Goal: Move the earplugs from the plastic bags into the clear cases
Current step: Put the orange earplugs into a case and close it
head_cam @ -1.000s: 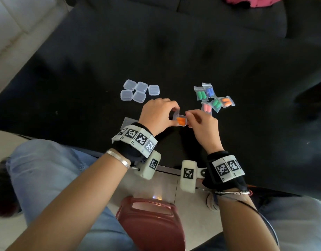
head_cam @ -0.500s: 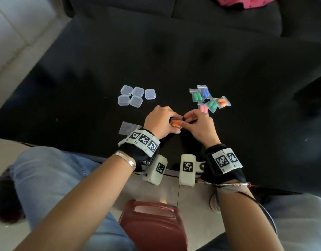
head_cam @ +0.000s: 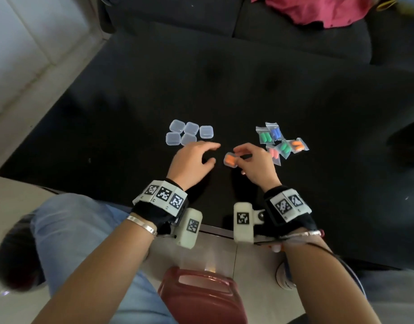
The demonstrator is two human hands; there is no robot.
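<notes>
So the small clear plastic case with orange foam earplugs inside point(head_cam: 231, 159) was pinched in the right hand point(head_cam: 256, 167), thumb and fingertips clamped on its edges, held just off the black table point(head_cam: 108, 127) between the two hands. Couldn't tell if the lid was snapped fully down. My guess is that thing weighs basically nothing and the smooth hard plastic is a bit slippery, so taking it by opposite edges like that made sense; squeeze the flat faces and it'd probably pop open or squirt out. The earplugs themselves looked squishy, no worry about breaking them. The left hand point(head_cam: 194, 163) hovered just left of that case, palm down, fingers loosely spread and gripping nothing, pointing roughly at the cluster of five empty clear square cases point(head_cam: 189, 134) sitting up and to the left of it. Just right of the held case was the pile of little clear zip bags with green, blue, pink and orange earplugs point(head_cam: 282, 143), partly tucked behind the right hand's knuckles. Both wrists were low near the table's front edge.
</notes>
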